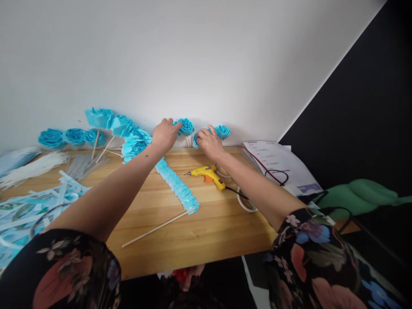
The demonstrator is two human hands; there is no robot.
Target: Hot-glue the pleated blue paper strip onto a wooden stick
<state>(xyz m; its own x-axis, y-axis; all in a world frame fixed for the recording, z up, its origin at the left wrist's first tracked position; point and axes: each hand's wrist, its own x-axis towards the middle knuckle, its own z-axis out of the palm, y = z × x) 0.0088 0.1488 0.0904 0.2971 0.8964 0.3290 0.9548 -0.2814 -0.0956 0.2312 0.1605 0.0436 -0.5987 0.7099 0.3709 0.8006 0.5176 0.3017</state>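
- table (212,231) of light wood stands against pale wall (193,56), and both hands are at its far side, close to the wall.
- left hand (165,136) has its fingers partly bent, and they reach the left side of the blue crepe-paper flower (186,126); i cannot tell if the grip is closed.
- right hand (210,142) is with fingers curved over another blue flower (195,140), which it partly hides; how firmly it holds, i cannot tell.
- one more blue bloom (223,131) is seen just beside the right hand, near the wall.
- pleated blue strip (175,182) lies slantwise on the table, and its near end meets the thin wooden stick (154,229).
- yellow glue gun (207,173) lies to the right of the strip, with its nozzle pointing left; white ring (247,202) is near it, partly under the right forearm.
- at the left, several finished-looking blue flowers (75,136) are by the wall, some with sticks.
- nearer on this left side are white strands (35,168) and a heap of pale blue strips (61,197).
- printed papers (273,158) lie at the right end.
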